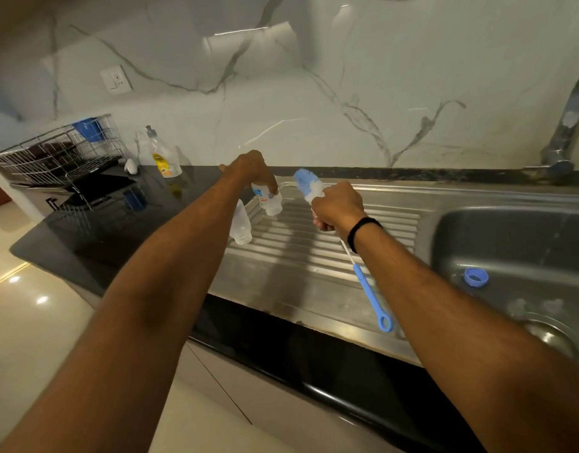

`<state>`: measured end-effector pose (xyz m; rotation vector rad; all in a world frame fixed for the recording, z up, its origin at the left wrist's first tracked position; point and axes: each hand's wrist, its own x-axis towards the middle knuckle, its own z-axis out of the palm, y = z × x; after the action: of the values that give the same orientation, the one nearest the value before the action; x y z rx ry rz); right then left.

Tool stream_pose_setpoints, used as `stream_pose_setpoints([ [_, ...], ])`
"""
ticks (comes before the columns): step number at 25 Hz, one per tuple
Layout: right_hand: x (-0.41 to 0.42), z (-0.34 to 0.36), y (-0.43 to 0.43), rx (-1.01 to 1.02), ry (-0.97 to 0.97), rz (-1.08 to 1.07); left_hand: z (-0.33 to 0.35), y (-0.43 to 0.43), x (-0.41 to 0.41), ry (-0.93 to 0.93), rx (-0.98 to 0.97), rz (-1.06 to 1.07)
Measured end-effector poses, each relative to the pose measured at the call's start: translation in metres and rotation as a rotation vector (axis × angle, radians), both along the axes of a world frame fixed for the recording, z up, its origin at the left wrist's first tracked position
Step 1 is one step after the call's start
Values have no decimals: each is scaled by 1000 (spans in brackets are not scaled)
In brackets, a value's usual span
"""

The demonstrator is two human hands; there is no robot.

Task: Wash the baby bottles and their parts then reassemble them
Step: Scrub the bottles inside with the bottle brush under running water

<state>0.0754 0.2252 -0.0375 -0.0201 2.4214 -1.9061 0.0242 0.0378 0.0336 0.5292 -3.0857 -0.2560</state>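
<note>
Washing is under way; reassembly is judged not begun. The left hand [248, 168] has its grip curled round a bottle [267, 199], tilted over the drainboard [314, 273]. The right hand [337, 207] has its grip wrapped round the brush [306, 186]. A second bottle [241, 223] rests at the drainboard's left edge. A blue ring [476, 277] lies loose in the sink [510, 230].

We see the dish rack [52, 155] at left on the counter [118, 230], the soap bottle [164, 158] right of it, a ring [476, 277] in the sink [510, 230].
</note>
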Motion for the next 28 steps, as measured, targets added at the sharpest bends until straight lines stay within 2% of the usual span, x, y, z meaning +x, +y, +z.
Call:
stream_pose_setpoints([
  [7, -17, -21, -34, -139, -114, 6, -23, -26, -19, -98, -22, 57],
  [12, -14, -24, -44, -188, -149, 25, -27, -31, -22, -98, -7, 41],
  [28, -12, -29, -31, -127, -115, 12, -31, -27, -23, -163, -84, 73],
])
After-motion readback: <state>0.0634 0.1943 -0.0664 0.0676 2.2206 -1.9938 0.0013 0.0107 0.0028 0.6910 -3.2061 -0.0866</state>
